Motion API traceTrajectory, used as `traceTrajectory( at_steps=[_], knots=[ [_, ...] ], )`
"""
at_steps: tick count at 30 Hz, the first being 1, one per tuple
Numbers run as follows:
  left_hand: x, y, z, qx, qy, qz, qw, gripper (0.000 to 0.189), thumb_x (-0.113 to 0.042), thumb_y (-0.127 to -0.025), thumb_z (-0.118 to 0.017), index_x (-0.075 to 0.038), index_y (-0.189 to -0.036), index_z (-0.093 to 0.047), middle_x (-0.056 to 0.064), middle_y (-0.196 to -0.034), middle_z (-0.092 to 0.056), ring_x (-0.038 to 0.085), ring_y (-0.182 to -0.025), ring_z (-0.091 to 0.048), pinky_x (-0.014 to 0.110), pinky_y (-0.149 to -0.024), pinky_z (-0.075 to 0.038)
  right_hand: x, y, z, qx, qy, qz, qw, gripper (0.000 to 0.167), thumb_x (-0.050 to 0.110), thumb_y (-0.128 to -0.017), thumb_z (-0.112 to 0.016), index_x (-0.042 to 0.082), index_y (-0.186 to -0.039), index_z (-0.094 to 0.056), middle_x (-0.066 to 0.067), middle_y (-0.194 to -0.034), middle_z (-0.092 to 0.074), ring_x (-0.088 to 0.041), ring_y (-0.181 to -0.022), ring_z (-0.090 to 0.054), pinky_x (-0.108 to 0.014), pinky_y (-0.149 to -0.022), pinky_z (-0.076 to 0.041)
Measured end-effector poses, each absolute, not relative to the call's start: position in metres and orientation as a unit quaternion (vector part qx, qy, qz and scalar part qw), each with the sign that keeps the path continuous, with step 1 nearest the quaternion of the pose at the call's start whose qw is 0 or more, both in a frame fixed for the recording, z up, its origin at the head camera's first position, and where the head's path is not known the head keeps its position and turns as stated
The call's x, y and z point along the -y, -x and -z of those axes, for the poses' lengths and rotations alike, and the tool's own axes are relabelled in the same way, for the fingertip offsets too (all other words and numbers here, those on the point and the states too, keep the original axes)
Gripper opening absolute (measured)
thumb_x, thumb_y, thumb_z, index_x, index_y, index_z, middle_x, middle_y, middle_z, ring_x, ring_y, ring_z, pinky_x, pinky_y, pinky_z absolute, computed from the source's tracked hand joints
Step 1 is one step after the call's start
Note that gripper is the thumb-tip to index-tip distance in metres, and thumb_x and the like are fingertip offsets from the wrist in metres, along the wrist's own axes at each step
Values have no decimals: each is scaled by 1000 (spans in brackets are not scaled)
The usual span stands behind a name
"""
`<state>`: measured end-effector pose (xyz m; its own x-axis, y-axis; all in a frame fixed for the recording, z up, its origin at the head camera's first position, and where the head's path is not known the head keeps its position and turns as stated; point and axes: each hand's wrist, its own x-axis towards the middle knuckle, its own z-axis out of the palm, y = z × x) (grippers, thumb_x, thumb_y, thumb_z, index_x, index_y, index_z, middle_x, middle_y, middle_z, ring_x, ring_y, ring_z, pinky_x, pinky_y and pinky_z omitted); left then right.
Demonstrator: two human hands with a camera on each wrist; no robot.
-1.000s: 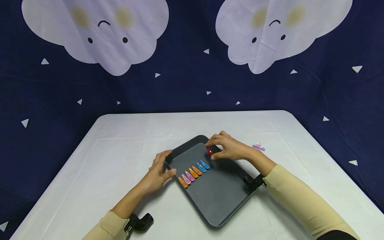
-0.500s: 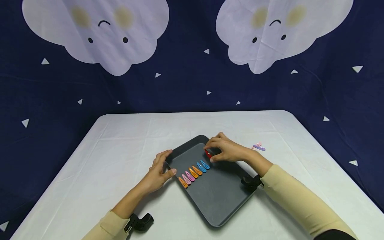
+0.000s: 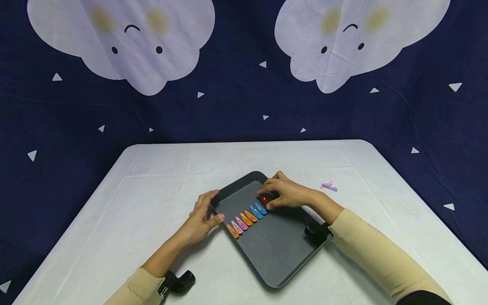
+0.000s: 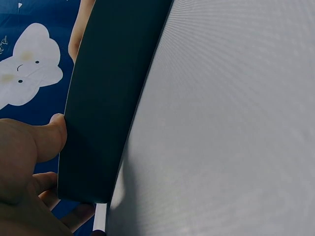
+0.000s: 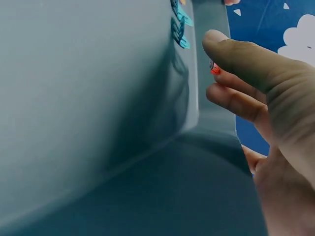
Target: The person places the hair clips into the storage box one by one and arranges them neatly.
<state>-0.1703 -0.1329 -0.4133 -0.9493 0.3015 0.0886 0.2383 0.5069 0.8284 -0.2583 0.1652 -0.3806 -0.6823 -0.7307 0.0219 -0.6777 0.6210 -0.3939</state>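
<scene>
A dark grey baking tray (image 3: pixel 282 250) lies at an angle on the table. My left hand (image 3: pixel 202 218) grips its left corner, thumb over the rim and fingers around the outside. Between thumb and fingers, my right hand (image 3: pixel 287 194) pinches a red snap hair clip (image 3: pixel 263 198) low over the tray's far part. Most of that clip is hidden behind the thumb in the right wrist view, only a red end (image 5: pixel 215 70) showing. Beside it runs a slanted row of hair clips: two blue (image 3: pixel 256 212), two orange (image 3: pixel 245 219), two pink (image 3: pixel 237 227) and one orange (image 3: pixel 232 231) nearest the left rim.
Right of the tray, a purple hair clip (image 3: pixel 330 187) and a pink one (image 3: pixel 328 183) lie crossed on the white tablecloth (image 3: pixel 133 212). Black cameras (image 3: pixel 179 283) are strapped to both wrists. Behind the table hangs a navy cloth (image 3: pixel 236 55) with clouds.
My right hand has moved down and slightly left with the red hair clip, bringing it close to the blue clips. The left hand and tray stay put.
</scene>
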Motion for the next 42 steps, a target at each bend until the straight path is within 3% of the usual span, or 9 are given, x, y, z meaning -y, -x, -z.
traceTrajectory(
  at_steps=[21, 42],
  knots=[
    [133, 170, 412, -869, -152, -470, 43, 71, -20, -92, -61, -15, -150, -22, 8, -153, -18, 33, -145, -10, 72, -105, 1, -165, 258, 387, -891, 414, 161, 93, 47, 32, -81, -73, 22, -126, -62, 4, -127, -56, -15, -100, -35, -31, -85, -35],
    [133, 170, 412, -870, -153, -467, 38, 70, -19, -92, -61, -14, -150, -22, 9, -153, -18, 33, -144, -11, 72, -104, -1, -165, 258, 390, -886, 421, 161, 109, 48, 34, -81, -73, 20, -126, -62, 2, -131, -51, -16, -105, -35, -35, -90, -38]
  ],
)
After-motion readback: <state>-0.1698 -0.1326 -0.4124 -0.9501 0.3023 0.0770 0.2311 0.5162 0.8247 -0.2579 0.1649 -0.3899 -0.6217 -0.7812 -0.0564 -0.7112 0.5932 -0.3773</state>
